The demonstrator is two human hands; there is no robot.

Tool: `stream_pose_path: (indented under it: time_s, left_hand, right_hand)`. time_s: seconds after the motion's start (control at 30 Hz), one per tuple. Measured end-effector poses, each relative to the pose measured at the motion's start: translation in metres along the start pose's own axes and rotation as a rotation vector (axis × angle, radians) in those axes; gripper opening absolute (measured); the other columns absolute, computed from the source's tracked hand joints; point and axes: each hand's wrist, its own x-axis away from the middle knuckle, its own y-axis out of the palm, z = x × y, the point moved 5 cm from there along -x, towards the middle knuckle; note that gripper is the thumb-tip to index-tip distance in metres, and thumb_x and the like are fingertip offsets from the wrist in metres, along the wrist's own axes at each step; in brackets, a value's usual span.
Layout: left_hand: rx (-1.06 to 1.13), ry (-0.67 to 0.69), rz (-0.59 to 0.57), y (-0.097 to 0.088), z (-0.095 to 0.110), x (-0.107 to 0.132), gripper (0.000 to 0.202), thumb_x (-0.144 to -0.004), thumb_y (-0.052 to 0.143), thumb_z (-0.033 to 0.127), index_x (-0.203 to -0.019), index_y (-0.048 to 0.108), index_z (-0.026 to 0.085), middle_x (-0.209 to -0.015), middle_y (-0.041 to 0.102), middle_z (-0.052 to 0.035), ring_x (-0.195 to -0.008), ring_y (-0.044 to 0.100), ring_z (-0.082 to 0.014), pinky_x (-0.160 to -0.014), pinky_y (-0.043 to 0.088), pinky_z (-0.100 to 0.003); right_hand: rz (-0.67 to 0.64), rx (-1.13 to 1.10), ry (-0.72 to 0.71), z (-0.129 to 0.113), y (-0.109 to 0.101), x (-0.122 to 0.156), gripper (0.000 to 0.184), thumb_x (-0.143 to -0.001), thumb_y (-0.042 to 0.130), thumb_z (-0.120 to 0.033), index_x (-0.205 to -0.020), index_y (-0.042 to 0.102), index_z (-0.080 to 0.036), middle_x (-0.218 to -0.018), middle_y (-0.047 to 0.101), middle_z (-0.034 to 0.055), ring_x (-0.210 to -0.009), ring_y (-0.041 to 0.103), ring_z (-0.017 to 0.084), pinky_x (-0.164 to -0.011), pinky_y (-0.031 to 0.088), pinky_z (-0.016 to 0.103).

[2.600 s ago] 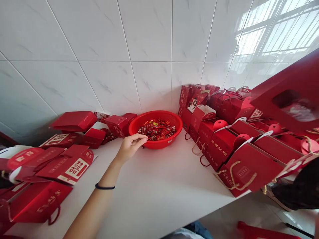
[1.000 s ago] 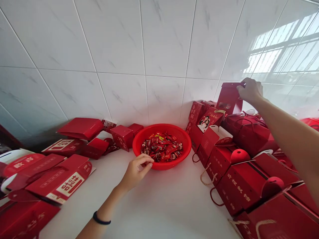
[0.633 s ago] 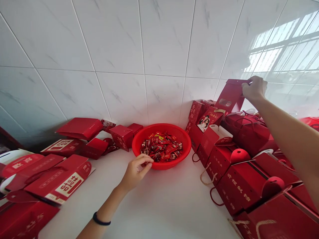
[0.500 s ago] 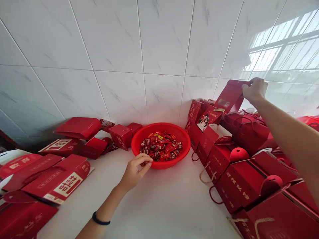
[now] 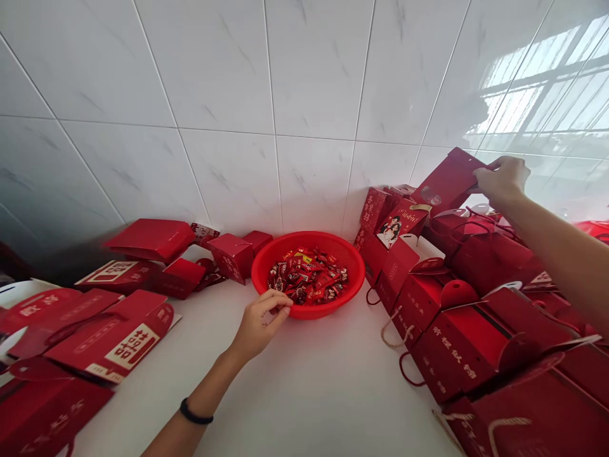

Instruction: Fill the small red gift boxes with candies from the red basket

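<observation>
A red plastic basket (image 5: 266, 263) full of wrapped red candies (image 5: 308, 284) stands on the white counter against the tiled wall. My left hand (image 5: 259, 322) rests on the counter at the basket's near rim, fingers curled together in a loose pinch; anything inside them is hidden. My right hand (image 5: 503, 179) is raised at the far right and grips the top edge of a red gift box (image 5: 450, 179), which tilts over the stack of boxes below it.
Many red gift boxes with rope handles (image 5: 457, 343) crowd the right side of the counter. Flat and folded red boxes (image 5: 114, 339) lie at the left, and small red boxes (image 5: 234, 254) sit beside the basket. Bare white counter (image 5: 304, 387) lies in front.
My right hand has carried the red gift box from close by the camera out over the stack at the right and tipped it down. My left hand stays by the basket.
</observation>
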Motion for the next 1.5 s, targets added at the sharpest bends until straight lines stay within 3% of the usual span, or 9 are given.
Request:
stream_pose_path:
  time_s: [0.13, 0.37, 0.47, 0.57, 0.7, 0.93, 1.2, 1.5]
  left_hand:
    - [-0.004, 0.002, 0.006, 0.000, 0.001, 0.000, 0.014, -0.088, 0.061, 0.026, -0.086, 0.074, 0.021, -0.087, 0.071, -0.0054, -0.074, 0.065, -0.0164, -0.069, 0.055, -0.027]
    - [-0.017, 0.025, 0.025, 0.001, 0.001, 0.001, 0.015, -0.089, 0.061, 0.026, -0.085, 0.074, 0.020, -0.087, 0.071, -0.0053, -0.075, 0.065, -0.0164, -0.070, 0.055, -0.027]
    - [-0.023, 0.049, 0.038, 0.000, 0.002, 0.002, 0.015, -0.089, 0.060, 0.023, -0.086, 0.074, 0.020, -0.086, 0.070, -0.0047, -0.075, 0.065, -0.0157, -0.069, 0.055, -0.026]
    - [-0.026, 0.083, 0.052, 0.001, 0.003, 0.003, 0.015, -0.090, 0.060, 0.021, -0.087, 0.074, 0.021, -0.086, 0.070, -0.0039, -0.074, 0.065, -0.0144, -0.068, 0.055, -0.025]
    - [-0.030, 0.099, 0.061, 0.001, 0.001, 0.004, 0.014, -0.090, 0.060, 0.019, -0.087, 0.074, 0.021, -0.086, 0.070, -0.0034, -0.073, 0.065, -0.0137, -0.067, 0.055, -0.024]
    - [-0.040, 0.118, 0.062, 0.002, 0.003, 0.003, 0.015, -0.090, 0.059, 0.018, -0.087, 0.073, 0.020, -0.087, 0.070, -0.0038, -0.074, 0.065, -0.0142, -0.068, 0.055, -0.025]
    - [-0.040, 0.133, 0.079, 0.002, 0.003, 0.004, 0.014, -0.090, 0.060, 0.015, -0.088, 0.073, 0.020, -0.087, 0.069, -0.0031, -0.075, 0.065, -0.0129, -0.067, 0.054, -0.022]
    - [-0.037, 0.144, 0.087, 0.003, 0.004, 0.004, 0.014, -0.090, 0.060, 0.014, -0.087, 0.073, 0.020, -0.086, 0.069, -0.0028, -0.074, 0.064, -0.0126, -0.068, 0.054, -0.022]
  right_hand:
    - [-0.138, -0.087, 0.191, -0.002, -0.006, 0.010, 0.018, -0.088, 0.058, -0.010, -0.098, 0.066, 0.003, -0.078, 0.059, 0.0146, -0.059, 0.053, 0.008, -0.060, 0.045, 0.031]
    - [-0.287, -0.046, 0.179, -0.011, 0.003, 0.018, 0.022, -0.093, 0.056, -0.016, -0.098, 0.065, 0.004, -0.075, 0.057, 0.0103, -0.057, 0.054, 0.008, -0.061, 0.042, 0.033]
    - [-0.354, 0.019, 0.178, -0.015, 0.015, 0.017, 0.020, -0.092, 0.052, -0.010, -0.100, 0.067, 0.001, -0.071, 0.057, 0.0077, -0.058, 0.054, 0.010, -0.063, 0.043, 0.030]
    - [-0.413, 0.102, 0.164, -0.014, 0.029, 0.012, 0.013, -0.085, 0.058, -0.006, -0.093, 0.069, -0.002, -0.069, 0.058, 0.0080, -0.064, 0.054, 0.014, -0.064, 0.043, 0.028]
    - [-0.460, 0.201, 0.136, -0.009, 0.039, 0.007, 0.008, -0.084, 0.062, -0.010, -0.086, 0.068, -0.005, -0.073, 0.060, 0.0113, -0.071, 0.053, 0.018, -0.065, 0.041, 0.031]
    - [-0.553, 0.214, 0.081, -0.008, 0.035, 0.008, 0.007, -0.088, 0.059, -0.011, -0.086, 0.065, -0.011, -0.071, 0.060, 0.0072, -0.065, 0.053, 0.013, -0.065, 0.042, 0.029]
    - [-0.673, 0.311, -0.041, -0.008, 0.057, 0.011, 0.023, -0.079, 0.063, -0.002, -0.059, 0.058, -0.013, -0.071, 0.063, 0.0100, -0.073, 0.054, 0.016, -0.069, 0.039, 0.033]
    - [-0.726, 0.367, -0.065, -0.002, 0.058, 0.006, 0.020, -0.081, 0.053, -0.008, -0.064, 0.063, -0.012, -0.080, 0.066, 0.0147, -0.076, 0.055, 0.017, -0.070, 0.038, 0.035]
